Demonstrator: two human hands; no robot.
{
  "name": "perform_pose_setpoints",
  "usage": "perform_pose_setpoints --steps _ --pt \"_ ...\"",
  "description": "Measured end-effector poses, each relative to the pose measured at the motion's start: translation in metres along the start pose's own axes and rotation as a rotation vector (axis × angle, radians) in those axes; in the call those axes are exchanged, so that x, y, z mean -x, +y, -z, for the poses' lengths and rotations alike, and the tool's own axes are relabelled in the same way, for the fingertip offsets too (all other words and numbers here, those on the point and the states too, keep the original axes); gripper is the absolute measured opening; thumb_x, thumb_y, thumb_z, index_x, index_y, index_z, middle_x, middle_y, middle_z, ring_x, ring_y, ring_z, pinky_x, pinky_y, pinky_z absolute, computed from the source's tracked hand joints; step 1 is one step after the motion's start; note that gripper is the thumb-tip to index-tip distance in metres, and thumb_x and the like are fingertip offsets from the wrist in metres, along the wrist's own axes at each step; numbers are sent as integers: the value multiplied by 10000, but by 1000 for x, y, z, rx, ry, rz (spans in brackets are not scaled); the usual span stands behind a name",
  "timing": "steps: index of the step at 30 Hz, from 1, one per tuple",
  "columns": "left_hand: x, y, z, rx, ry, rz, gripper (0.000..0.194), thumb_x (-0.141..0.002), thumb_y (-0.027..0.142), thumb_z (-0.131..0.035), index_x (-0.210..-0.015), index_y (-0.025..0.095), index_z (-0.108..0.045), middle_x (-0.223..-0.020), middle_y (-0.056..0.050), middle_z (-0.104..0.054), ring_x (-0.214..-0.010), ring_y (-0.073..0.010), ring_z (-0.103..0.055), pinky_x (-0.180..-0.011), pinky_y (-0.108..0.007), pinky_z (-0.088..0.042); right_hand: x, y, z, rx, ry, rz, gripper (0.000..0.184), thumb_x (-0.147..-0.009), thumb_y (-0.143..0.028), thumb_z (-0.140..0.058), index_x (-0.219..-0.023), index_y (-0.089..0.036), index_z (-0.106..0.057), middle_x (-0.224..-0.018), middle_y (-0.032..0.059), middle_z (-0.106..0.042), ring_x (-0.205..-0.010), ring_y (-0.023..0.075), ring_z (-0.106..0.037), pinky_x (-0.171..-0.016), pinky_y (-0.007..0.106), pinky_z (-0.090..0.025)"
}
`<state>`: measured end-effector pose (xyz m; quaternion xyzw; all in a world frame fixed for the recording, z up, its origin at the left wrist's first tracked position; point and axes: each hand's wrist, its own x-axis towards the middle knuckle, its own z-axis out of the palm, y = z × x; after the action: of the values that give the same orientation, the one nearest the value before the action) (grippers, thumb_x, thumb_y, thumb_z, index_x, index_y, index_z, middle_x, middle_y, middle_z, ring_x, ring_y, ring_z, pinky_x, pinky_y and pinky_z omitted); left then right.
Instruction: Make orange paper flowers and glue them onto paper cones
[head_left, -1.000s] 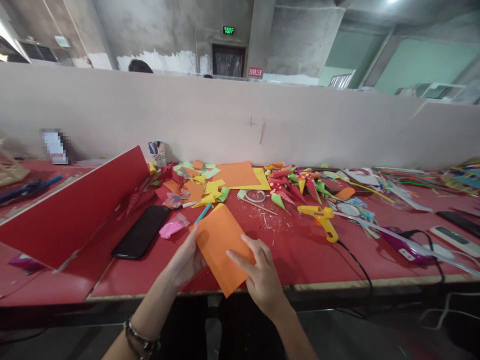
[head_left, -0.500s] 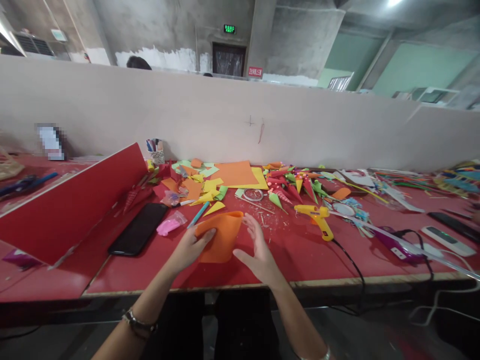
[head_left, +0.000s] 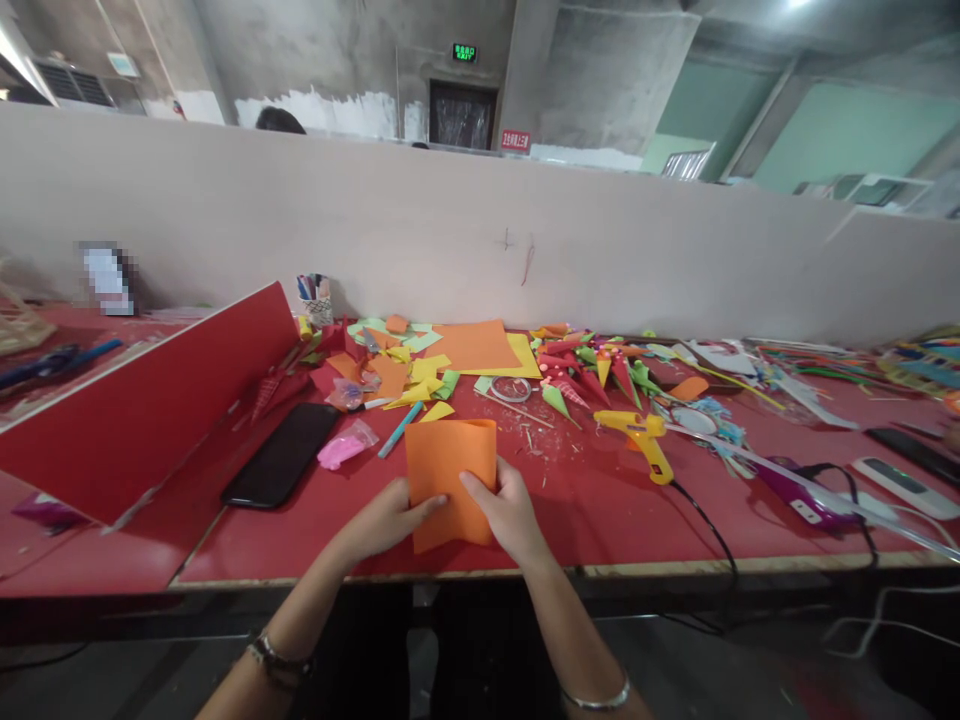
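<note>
A folded orange sheet of craft paper or foam (head_left: 451, 455) is held up over the front of the red table (head_left: 300, 550). My left hand (head_left: 394, 518) grips its left side, thumb across the front and fingers hidden behind. On the right side, my right hand (head_left: 504, 505) pinches it the same way, thumb on the front face. Just beyond the sheet lie a blue marker (head_left: 400, 430) and a yellow scrap (head_left: 438, 411). A pink piece in clear plastic (head_left: 346, 445) is left of them.
A yellow glue gun (head_left: 637, 440) with a black cord lies to the right. A black phone (head_left: 281, 457) and a standing red board (head_left: 165, 400) are on the left. Colourful cones (head_left: 574, 370) and flat orange sheets (head_left: 480, 345) lie along the back near a pen cup (head_left: 315, 300).
My right hand, open beside the sheet before, has closed on its right edge. The orange sheet has turned to face me more squarely, its fold now flattened.
</note>
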<state>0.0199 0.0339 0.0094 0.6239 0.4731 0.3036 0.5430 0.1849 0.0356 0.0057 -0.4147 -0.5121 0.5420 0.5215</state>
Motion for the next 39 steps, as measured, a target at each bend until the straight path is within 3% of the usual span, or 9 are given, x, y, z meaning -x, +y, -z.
perform_pose_setpoints --steps 2,6,14,25,34,39 --pt "4 7 0 52 -90 56 340 -715 430 -552 -884 147 -631 -884 -53 -664 -801 -197 -594 -701 -247 -462 1 -3 0 5 25 5 284 -705 -344 -584 -894 -132 -578 -862 57 -641 -791 190 -591 -675 273 -478" --pt "11 17 -1 180 -280 249 379 -728 474 -513 -877 140 -613 -669 -55 -663 -534 -163 -597 -527 -254 -465 3 -8 -2 -30 50 8 278 -698 -344 -593 -884 -139 -574 -856 51 -641 -774 182 -594 -671 271 -482" --pt "9 15 -5 124 -140 166 357 -692 462 -564 -830 138 -622 -657 -11 -637 -504 -115 -535 -501 -204 -424 3 -12 -4 8 109 3 295 -666 -356 -616 -847 -125 -588 -801 58 -654 -725 186 -603 -631 270 -483" --pt "10 6 -8 135 -124 124 378 -722 489 -520 -841 142 -614 -682 -27 -633 -648 -164 -568 -550 -209 -429 3 -10 -5 -10 97 -11 315 -660 -365 -623 -854 -119 -592 -812 70 -655 -740 198 -606 -639 282 -491" --pt "13 10 -7 96 -101 145 368 -731 504 -501 -719 138 -531 -521 29 -554 -396 -89 -484 -415 -183 -374 -2 -14 -1 -185 108 6 287 -716 -413 -559 -819 -151 -616 -805 44 -660 -731 183 -600 -663 287 -473" --pt "15 10 -10 136 -115 155 356 -737 489 -508 -697 135 -510 -487 46 -526 -365 -68 -472 -391 -162 -352 -5 -9 3 -155 166 -6 272 -702 -407 -582 -635 -144 -591 -603 5 -593 -532 121 -502 -493 226 -392"
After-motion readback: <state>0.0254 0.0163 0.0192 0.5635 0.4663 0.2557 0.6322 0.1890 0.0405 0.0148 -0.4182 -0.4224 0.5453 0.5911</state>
